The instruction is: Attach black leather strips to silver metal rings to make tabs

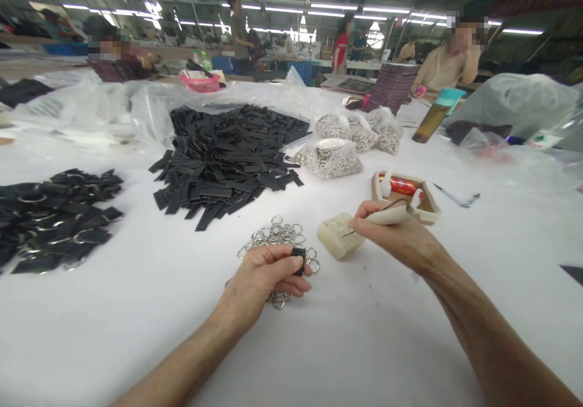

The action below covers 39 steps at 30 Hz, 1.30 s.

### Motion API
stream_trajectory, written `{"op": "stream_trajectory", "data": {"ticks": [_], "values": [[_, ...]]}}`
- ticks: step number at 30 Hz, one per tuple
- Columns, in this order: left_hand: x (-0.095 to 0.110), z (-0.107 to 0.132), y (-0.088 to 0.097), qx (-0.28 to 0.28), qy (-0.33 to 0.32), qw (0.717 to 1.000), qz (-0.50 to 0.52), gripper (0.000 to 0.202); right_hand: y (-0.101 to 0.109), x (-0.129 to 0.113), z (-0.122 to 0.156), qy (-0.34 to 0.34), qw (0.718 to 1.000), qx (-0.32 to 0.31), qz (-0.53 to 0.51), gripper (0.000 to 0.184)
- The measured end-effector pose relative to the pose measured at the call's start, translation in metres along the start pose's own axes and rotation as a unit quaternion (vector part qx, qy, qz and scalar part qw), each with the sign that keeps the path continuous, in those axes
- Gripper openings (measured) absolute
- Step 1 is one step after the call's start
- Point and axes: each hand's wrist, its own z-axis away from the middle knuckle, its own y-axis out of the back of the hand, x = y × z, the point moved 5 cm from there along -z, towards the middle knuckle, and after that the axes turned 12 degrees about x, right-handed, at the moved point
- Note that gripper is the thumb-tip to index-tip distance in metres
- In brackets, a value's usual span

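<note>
My left hand (pixel 277 270) pinches a small black strap piece (pixel 298 260), folded short, between thumb and fingers. Under and behind this hand lies a loose heap of metal D-rings (pixel 282 234). My right hand (pixel 387 228) grips a pale-handled tool (pixel 389 214) with a thin dark tip. That tip is at a yellowish, waxy-looking block (pixel 339 235); whether it goes into the block I cannot tell. A large pile of flat black strap pieces (pixel 237 152) spreads beyond my left hand. At the far left, black straps with rings on them (pixel 59 218) form another pile.
Clear bags of metal rings (pixel 332 158) stand behind the block. Right of them are a small open box (pixel 430 214) with a red tube (pixel 398 184), a thin pointed tool (pixel 460 197) and a tilted bottle (pixel 437 115). Plastic bags lie at both sides; several people are farther back.
</note>
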Motion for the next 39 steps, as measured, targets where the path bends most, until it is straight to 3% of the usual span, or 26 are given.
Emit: {"op": "stream_trajectory", "data": {"ticks": [4, 7, 10, 17, 33, 39], "values": [[0.0, 0.003, -0.002, -0.017, -0.003, 1.0, 0.001, 0.016, 0.014, -0.004, 0.001, -0.024, 0.991, -0.007, -0.132, 0.018], [0.001, 0.004, -0.002, -0.02, -0.008, 1.0, 0.013, 0.014, 0.01, -0.011, 0.009, -0.06, 0.965, -0.056, -0.25, 0.016], [0.002, 0.006, -0.004, -0.026, -0.005, 0.999, 0.02, 0.013, 0.0, -0.02, 0.017, -0.066, 0.949, -0.095, -0.293, 0.016], [0.006, 0.007, -0.008, -0.043, -0.014, 0.999, 0.01, 0.013, -0.017, -0.022, 0.021, -0.069, 0.936, -0.137, -0.317, 0.015], [0.001, 0.008, -0.011, -0.085, -0.018, 0.996, -0.02, 0.016, -0.033, -0.013, 0.022, -0.034, 0.939, -0.198, -0.279, 0.018], [0.0, 0.008, -0.009, -0.074, 0.005, 0.996, -0.04, 0.017, -0.036, -0.014, 0.023, -0.057, 0.947, -0.156, -0.275, 0.019]]}}
